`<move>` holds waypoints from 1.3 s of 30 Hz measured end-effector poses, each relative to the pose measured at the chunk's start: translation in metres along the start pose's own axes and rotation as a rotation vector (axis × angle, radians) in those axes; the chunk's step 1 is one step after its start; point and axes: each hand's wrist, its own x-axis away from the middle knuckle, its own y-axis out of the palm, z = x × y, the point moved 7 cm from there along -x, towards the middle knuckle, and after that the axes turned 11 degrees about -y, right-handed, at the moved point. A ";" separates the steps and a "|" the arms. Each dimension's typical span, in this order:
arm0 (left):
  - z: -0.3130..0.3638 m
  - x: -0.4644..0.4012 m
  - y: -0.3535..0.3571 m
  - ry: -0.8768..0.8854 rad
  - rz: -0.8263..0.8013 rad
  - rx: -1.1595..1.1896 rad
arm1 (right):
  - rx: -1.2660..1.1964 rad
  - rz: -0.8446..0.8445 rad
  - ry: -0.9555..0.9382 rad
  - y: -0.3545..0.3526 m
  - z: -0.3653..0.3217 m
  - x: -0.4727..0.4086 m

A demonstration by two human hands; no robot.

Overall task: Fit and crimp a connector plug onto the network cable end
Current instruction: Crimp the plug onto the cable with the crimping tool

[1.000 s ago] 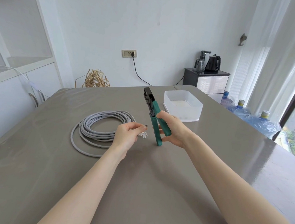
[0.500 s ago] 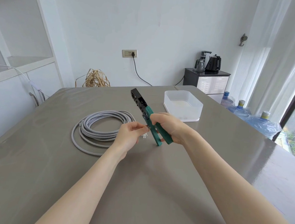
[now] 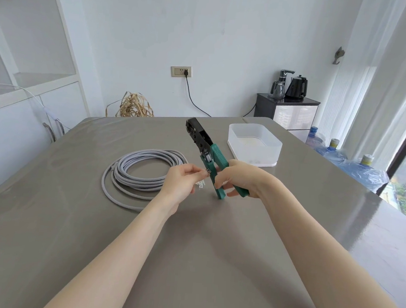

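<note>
Left hand pinches cable end — tip beside crimper | right hand grips green handles | clear plugs under fingers, cable coil left, white tray far right

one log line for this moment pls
left hand: pinches cable end | right hand: grips crimping tool | plug: on table

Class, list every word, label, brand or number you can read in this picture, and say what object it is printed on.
None can be read.
Crimping tool: any marking on its black head is too small to read.
Water bottles: no label text legible.
Wall socket: no legible text.
</note>
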 end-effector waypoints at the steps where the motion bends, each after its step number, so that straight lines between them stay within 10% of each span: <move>1: 0.000 0.000 0.001 -0.001 0.002 0.004 | -0.009 -0.014 0.003 -0.001 0.001 0.001; 39: 0.020 0.008 -0.002 0.049 0.008 -0.099 | 0.023 -0.076 0.107 -0.007 0.000 0.011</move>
